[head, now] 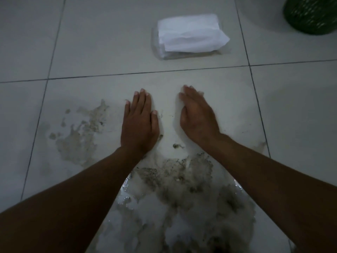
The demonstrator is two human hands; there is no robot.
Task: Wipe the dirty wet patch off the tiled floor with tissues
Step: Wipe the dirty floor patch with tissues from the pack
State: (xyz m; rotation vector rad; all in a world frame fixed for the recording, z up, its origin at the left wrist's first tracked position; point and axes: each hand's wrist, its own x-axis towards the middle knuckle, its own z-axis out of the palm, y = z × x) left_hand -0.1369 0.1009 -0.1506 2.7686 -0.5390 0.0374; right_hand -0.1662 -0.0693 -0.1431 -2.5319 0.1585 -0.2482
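A: Hands first. Both flat on the floor point(291, 110), fingers straight. Left hand point(139, 123) palm down, pressing. Looks like white tissue under it, tho it blends w/ the tile. Right hand point(197, 117) same, pressing a white tissue point(177, 114) whose edge shows by the thumb side. Neither pinches or curls round anything.

B: Where's the wet patch rel. to the hands?

A: Mostly behind them, toward the person. Main dirty patch point(182, 189) starts just behind the wrists and runs back between the forearms to the bottom edge of view; long axis roughly near-to-far. Grit thickest in the middle, shiny water at its left rim. Second, paler smear point(82, 132) lies left of the left hand, near but apart.

B: So next stroke?

A: My guess: pull both hands back toward the body, straight thru the main patch. Left hand is nearer the side smear, so that one's its job.

B: Spare tissues?

A: Tissue pack point(189, 39) ahead, well apart, beyond the grout line. Green basket point(310, 15) far right corner.
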